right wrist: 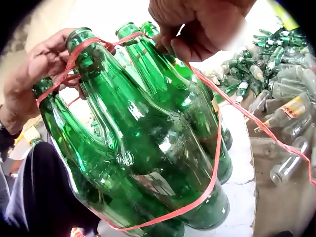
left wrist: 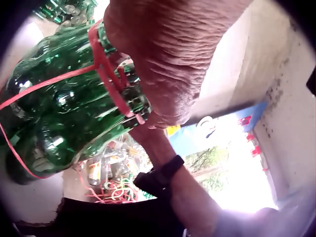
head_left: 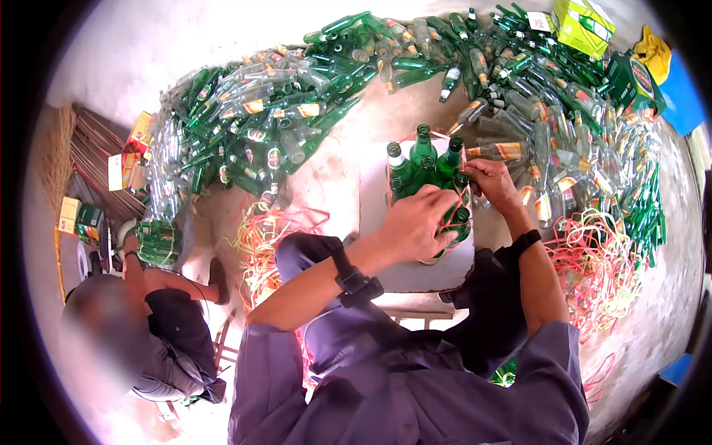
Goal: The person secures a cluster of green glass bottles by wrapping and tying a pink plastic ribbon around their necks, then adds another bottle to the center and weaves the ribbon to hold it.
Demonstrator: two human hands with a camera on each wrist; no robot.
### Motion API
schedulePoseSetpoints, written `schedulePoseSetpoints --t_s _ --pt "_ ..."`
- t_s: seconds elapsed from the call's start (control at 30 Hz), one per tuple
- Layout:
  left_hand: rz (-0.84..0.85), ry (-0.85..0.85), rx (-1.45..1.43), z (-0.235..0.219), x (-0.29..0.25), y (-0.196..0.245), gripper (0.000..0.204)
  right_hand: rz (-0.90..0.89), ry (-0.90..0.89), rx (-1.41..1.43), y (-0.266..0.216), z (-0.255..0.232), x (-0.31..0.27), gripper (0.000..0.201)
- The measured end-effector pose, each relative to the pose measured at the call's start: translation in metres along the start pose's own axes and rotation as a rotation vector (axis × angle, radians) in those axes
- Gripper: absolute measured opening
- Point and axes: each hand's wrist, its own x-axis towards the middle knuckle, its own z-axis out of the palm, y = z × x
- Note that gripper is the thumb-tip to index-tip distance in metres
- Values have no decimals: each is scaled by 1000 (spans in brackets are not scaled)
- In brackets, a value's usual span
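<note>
A bundle of several green glass bottles point(head_left: 424, 152) stands upright on a white block point(head_left: 374, 185), ringed by red plastic twine point(right wrist: 163, 217). More of the twine loops round the necks. My left hand point(head_left: 419, 226) reaches over the near side of the bundle, its fingers and thumb curled about the necks. In the right wrist view that left hand point(right wrist: 42, 74) shows behind the nearest necks. On the far right side my right hand point(head_left: 493, 182) pinches the twine beside a neck, and a length of it runs off to the right. Some right fingertips are hidden behind the necks.
Heaps of loose green and clear bottles point(head_left: 297, 96) curve round the floor ahead. Tangled twine lies in piles at left point(head_left: 263, 245) and right point(head_left: 597, 274). Another person point(head_left: 174, 337) sits at the left beside a green bundle point(head_left: 159, 243). A yellow-green carton point(head_left: 584, 28) sits at the back.
</note>
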Motion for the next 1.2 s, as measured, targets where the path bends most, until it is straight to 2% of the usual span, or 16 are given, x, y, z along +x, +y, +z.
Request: schedulePoseSetpoints --t_s 0.03,0.07,0.17,0.27,0.3,0.43,0.53,0.6,0.67,0.77,0.83,0.97,1.07,1.13,1.17,1.2 --pt "-64 52 -107 -3 2 0 51 -1 -11 -7 -3 0 0 14" --pt "-58 40 -103 -5 5 -2 51 -1 -23 -14 -4 0 0 15" --pt "-124 10 -82 -12 22 -7 31 -67 -39 -51 3 -1 7 15" --pt "-155 -17 -196 1 38 -21 28 -112 -62 -57 22 -1 15 15" --pt "-212 -89 -288 3 44 -24 26 -122 -82 -52 26 0 16 16" --pt "-242 -163 -313 15 55 -32 22 -149 -40 -48 41 4 15 18" --pt "-218 -90 -252 22 59 -29 17 -41 4 -110 42 6 20 18" --pt "-386 -159 -236 25 63 -27 15 72 -27 -14 37 6 24 19" --pt "-376 -151 -233 30 64 -31 16 122 -26 40 40 8 29 21" --pt "-348 -164 -212 31 66 -36 16 75 66 -92 68 16 40 24" --pt "-329 -190 -192 25 68 -35 16 16 66 87 73 21 42 24" --pt "-207 -213 101 13 70 -23 21 45 39 7 63 18 41 23" --pt "-147 -243 279 4 74 -11 26 44 -6 99 45 16 34 26" --pt "-126 -251 338 3 76 -10 28 2 10 -117 26 12 27 26" --pt "-101 -213 349 5 76 -12 27 3 11 -115 23 11 27 26" --pt "-77 -175 360 6 77 -13 25 -33 7 -229 21 10 28 24"
